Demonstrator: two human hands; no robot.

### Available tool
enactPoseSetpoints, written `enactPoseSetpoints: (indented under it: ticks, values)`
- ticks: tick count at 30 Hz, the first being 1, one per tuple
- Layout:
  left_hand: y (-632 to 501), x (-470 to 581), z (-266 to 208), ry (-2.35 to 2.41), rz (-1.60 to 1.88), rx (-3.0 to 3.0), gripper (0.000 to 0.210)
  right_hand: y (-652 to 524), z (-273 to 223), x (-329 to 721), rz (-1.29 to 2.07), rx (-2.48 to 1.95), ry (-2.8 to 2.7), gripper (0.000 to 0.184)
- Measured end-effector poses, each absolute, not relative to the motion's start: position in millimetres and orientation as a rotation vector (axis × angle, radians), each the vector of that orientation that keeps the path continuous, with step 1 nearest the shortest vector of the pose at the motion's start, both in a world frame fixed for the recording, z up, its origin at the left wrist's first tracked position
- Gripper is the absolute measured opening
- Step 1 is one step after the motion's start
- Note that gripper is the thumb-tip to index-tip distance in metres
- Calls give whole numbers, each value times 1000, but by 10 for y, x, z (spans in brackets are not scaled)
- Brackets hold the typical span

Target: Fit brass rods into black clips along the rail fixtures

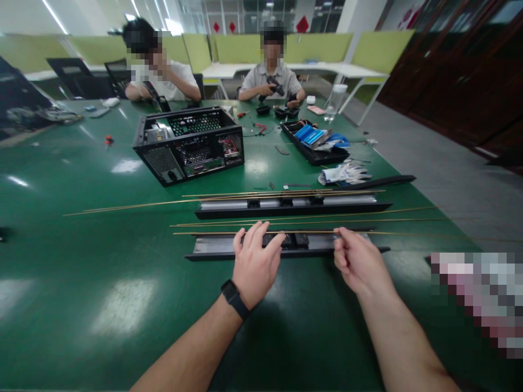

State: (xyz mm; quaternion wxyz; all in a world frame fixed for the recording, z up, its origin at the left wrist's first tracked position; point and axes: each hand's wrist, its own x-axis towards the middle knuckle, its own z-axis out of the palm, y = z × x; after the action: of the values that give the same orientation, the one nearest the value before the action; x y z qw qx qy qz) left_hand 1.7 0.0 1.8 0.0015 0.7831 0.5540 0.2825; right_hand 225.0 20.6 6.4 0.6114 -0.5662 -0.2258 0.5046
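Note:
My left hand [255, 261] rests fingers-down on the near black rail [212, 247], over its black clips in the middle, and touches a thin brass rod [204, 233] lying along the rail. My right hand [354, 257] pinches the same rod between thumb and fingers near the rail's right end. A black watch sits on my left wrist. A second black and silver rail [294, 207] lies just beyond, with several more brass rods [134, 206] across and beside it.
An open black computer case [190, 142] stands behind the rails. A black tray [312, 141] with blue parts, white gloves [345, 173] and a plastic cup [335, 100] lie to the right. Two people sit working at the green table's [81, 261] far side.

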Motion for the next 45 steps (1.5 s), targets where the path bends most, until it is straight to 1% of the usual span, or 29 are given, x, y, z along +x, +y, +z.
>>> enactPoseSetpoints:
  ticks: [9, 33, 45]
  values:
    - [2, 18, 1, 1730, 920, 2464, 30, 211, 54, 2250, 1159, -1298, -533, 23]
    - [-6, 11, -10, 1724, 938, 2467, 30, 215, 82, 2244, 1159, -1305, -533, 16]
    - [-2, 3, -15, 1735, 942, 2474, 30, 216, 57, 2295, 1120, -1314, -509, 22]
